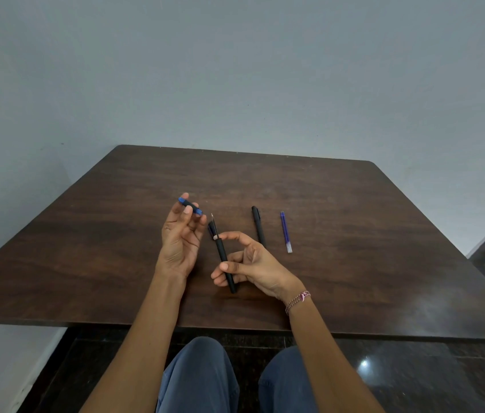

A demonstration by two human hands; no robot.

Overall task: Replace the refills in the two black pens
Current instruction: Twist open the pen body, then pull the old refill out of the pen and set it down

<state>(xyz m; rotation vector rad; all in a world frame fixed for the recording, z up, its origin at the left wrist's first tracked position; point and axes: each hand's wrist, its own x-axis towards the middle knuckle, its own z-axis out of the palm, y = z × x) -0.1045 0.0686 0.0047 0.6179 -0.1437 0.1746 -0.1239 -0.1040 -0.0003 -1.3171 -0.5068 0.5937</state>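
First pen under disassembly. The left hand (180,236), palm turned up and fingers loosely curled, is pinching a short black piece (190,205) with blue ends at its fingertips; this is apparently the cap or front section of the pen. The right hand (253,263) is gripping the first black pen (225,263) by its lower barrel between thumb and fingers. Its index tip is touching higher up, and the writing tip is pointing to 12 o'clock. The second black pen (258,226) is lying closed on the tabletop (339,234) at 12 o'clock from the right hand. The blue refill (286,232) is lying near that pen, at its 3 o'clock. Both hands being occupied, the next move is probably calling for setting the piece down, then drawing the old refill out by its exposed tip.
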